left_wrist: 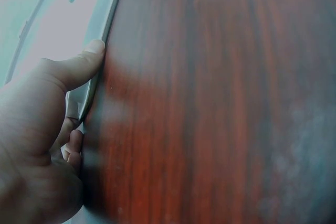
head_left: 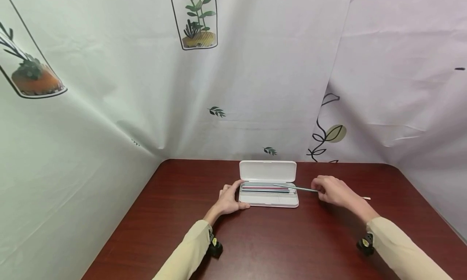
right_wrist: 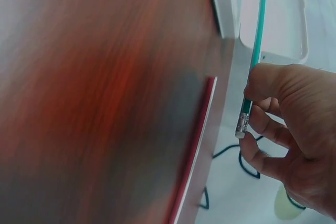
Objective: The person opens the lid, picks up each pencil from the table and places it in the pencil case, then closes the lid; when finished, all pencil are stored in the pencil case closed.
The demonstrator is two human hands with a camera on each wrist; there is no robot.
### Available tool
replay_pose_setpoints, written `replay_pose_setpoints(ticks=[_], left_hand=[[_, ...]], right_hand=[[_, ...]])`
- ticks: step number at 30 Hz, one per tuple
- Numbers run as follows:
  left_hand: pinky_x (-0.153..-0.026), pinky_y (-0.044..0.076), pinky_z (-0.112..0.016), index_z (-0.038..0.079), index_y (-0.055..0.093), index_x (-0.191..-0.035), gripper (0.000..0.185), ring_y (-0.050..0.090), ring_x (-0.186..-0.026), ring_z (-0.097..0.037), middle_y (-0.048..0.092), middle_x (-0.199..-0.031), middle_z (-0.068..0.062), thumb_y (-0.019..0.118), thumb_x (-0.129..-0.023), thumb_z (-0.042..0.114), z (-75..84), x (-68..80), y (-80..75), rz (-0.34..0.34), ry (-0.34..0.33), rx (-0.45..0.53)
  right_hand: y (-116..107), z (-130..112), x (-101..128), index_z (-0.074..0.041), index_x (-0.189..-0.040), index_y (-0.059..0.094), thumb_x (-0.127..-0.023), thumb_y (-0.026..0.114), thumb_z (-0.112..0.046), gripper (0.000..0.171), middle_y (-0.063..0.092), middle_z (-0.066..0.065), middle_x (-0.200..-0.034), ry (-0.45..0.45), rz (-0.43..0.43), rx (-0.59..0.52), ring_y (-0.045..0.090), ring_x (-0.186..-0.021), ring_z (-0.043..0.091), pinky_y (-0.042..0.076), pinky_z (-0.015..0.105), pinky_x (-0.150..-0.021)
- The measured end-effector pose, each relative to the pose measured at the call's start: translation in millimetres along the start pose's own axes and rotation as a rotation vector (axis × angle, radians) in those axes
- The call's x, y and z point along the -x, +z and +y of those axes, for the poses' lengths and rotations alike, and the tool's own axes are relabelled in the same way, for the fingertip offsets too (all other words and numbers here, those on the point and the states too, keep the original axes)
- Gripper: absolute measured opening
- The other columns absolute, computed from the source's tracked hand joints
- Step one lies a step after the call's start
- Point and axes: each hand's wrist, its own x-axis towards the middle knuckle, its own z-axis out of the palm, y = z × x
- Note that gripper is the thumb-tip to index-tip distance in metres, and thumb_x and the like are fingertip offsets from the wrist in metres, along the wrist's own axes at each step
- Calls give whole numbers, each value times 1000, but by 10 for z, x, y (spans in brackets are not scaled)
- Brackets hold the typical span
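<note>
A white pencil case (head_left: 268, 199) lies open mid-table, its lid (head_left: 268, 171) standing up at the back. Several coloured pencils (head_left: 268, 188) lie in its tray. My left hand (head_left: 236, 195) grips the case's left end, with the thumb (left_wrist: 79, 66) pressed on the front rim (left_wrist: 107, 19). My right hand (head_left: 318, 189) pinches a green pencil (head_left: 296, 187) near its eraser end. In the right wrist view the green pencil (right_wrist: 256, 51) points over the case (right_wrist: 273, 24) from the right hand (right_wrist: 251, 109).
A red pencil (right_wrist: 195, 148) lies on the dark wooden table (head_left: 277, 243) just behind my right hand; its pale end (head_left: 366, 198) shows there. Plant-printed white sheets (head_left: 255, 89) close off the back and both sides.
</note>
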Motion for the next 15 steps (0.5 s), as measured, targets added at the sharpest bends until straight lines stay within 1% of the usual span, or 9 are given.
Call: replay_pose_setpoints(ticks=[10, 15], left_hand=[[-85, 33, -43, 15, 48, -145, 86, 45, -112, -31, 60, -119, -13, 90, -71, 31, -2, -4, -10, -1, 4, 3], [-85, 34, -44, 15, 47, -145, 87, 44, -111, -32, 59, -118, -14, 90, -72, 31, -7, 7, 3, -4, 0, 3]], right_hand=[[114, -190, -268, -15, -84, 67, -70, 69, 5, 25, 52, -10, -78, -23, -21, 2, 50, -69, 11, 43, 34, -59], [175, -284, -360, -13, -85, 68, -72, 69, 5, 22, 52, -9, -79, -37, -34, -3, 48, -68, 12, 42, 32, -58]])
